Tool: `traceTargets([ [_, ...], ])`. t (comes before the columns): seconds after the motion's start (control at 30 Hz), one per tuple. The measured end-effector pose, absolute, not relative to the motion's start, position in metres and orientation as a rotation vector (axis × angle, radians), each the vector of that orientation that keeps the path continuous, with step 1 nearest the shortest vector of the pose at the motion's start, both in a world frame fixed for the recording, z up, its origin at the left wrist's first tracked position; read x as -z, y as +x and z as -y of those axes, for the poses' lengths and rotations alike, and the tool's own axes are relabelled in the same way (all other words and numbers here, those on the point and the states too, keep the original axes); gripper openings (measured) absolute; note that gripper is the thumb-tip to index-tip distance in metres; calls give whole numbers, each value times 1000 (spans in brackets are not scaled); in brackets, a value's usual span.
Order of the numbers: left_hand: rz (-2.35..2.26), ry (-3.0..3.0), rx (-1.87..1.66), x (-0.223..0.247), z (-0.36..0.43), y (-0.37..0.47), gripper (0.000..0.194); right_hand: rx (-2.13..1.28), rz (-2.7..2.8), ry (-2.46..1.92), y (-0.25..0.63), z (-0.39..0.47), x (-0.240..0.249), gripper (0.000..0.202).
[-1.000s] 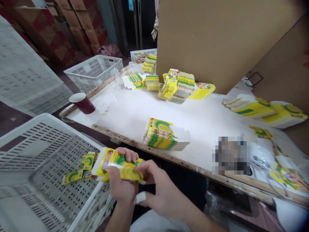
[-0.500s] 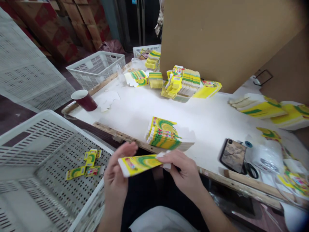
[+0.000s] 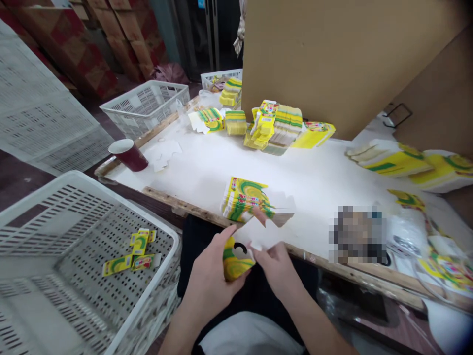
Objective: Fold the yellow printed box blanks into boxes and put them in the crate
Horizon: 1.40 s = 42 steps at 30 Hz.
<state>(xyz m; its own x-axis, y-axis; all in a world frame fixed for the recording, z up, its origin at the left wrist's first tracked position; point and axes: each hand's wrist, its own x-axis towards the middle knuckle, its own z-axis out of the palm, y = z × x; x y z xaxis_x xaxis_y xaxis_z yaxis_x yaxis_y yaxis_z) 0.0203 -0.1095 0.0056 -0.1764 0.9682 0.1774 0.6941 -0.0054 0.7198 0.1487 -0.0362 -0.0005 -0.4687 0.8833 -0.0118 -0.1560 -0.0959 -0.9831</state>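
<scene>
A small yellow and green cardboard box is held over my lap at the table's front edge. My left hand is wrapped round its printed body. At its open end, the white inner flaps spread upward, and the fingers of my right hand pinch the box there. A dark curved shape shows at the opening; I cannot tell what it is. Just beyond my hands, a stack of flat printed cartons lies on the white table. Several small boxes lie in the white plastic crate at my left.
A dark red cup lies tilted at the table's left edge. More carton stacks stand along the back by a large cardboard sheet. Clear plastic lies at right, beside a pixelated area. Another white crate is beyond the cup.
The box has turned from lying lengthwise between my hands to showing its open, flapped end. My left hand has closed round its body; the right hand stays at the flap end.
</scene>
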Motion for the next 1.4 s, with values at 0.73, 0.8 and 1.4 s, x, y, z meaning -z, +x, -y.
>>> traceTargets([
  [0.73,-2121,1716,-1045,7,112,-6,46,-1179,2290,-612,159,20,8,58],
  [0.8,-2093,1714,-1038,4,114,-9,47,-1182,2342,-585,163,17,4,43],
  [1.4,-3050,1065,-922,-9,153,-80,75,-588,2121,-1085,159,-30,-12,52],
])
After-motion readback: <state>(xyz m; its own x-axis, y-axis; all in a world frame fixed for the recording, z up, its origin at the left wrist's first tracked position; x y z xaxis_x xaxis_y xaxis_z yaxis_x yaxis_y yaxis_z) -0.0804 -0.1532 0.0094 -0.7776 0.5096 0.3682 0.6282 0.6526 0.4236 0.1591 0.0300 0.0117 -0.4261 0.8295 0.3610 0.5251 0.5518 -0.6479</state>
